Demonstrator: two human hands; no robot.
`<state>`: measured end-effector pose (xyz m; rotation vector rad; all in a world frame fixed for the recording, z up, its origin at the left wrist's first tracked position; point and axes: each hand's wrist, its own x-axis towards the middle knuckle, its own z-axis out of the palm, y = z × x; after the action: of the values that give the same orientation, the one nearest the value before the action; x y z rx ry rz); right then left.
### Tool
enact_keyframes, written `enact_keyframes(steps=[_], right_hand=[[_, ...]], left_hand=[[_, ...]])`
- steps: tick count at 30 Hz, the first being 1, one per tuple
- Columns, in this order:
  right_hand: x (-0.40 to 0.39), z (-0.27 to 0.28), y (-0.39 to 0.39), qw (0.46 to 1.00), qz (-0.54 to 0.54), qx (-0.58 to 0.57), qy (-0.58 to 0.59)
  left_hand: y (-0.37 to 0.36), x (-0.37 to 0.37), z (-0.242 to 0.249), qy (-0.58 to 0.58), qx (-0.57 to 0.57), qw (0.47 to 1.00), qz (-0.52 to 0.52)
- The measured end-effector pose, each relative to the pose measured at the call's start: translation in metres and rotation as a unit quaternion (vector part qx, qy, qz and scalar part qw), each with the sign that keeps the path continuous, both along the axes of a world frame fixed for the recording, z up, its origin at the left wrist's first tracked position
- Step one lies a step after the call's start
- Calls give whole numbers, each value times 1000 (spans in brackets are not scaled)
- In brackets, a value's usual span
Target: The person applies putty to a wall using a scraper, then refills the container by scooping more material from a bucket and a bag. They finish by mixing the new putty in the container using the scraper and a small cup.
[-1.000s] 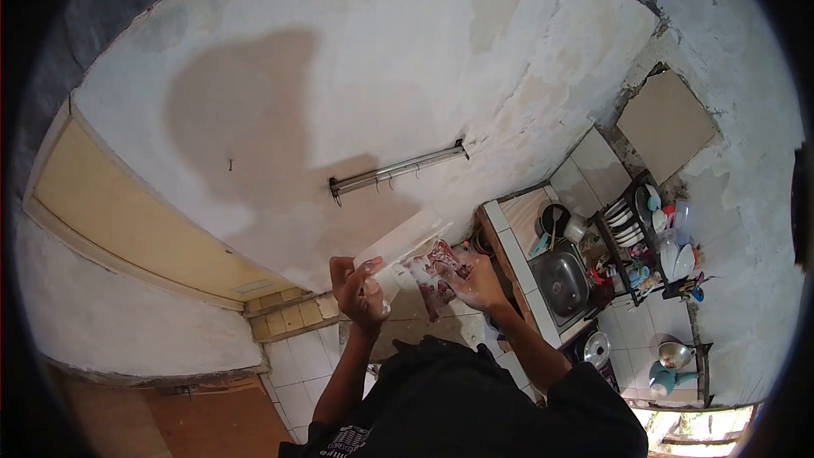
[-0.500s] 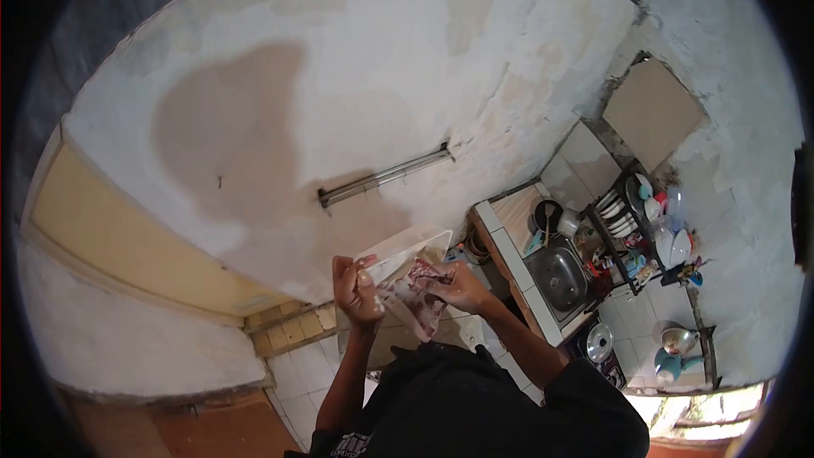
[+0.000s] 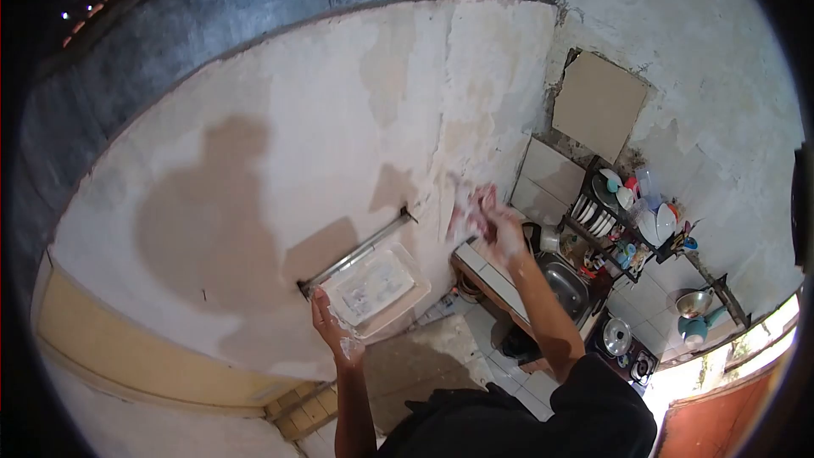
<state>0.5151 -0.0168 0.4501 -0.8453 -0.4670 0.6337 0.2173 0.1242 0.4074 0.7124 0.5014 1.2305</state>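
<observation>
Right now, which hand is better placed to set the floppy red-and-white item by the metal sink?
Likely the right hand: it holds that item nearer the sink; the left hand is at the white rectangular plastic tub.

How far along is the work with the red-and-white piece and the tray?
Seemingly done: white residue marks the left hand and the tray has a white layer in it, so work looks begun. In hand: the right hand holds up the red-and-white piece, blurred; the left holds the tray. Left: probably setting both down; whether the piece needs more work, I can't tell.
</observation>
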Motion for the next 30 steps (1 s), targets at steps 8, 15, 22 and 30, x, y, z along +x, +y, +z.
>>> enact_keyframes(steps=[8, 15, 22, 30], right_hand=[[198, 135, 148, 781, -448, -20, -435], [193, 151, 268, 653, -479, -193, -554], [232, 153, 208, 743, -510, -46, -430], [238, 171, 234, 707, -527, -102, -460]], left_hand=[[39, 62, 36, 20, 10, 996, -89], [76, 96, 16, 81, 86, 991, -67], [74, 123, 12, 93, 26, 990, -106], [60, 137, 25, 133, 48, 986, -93]])
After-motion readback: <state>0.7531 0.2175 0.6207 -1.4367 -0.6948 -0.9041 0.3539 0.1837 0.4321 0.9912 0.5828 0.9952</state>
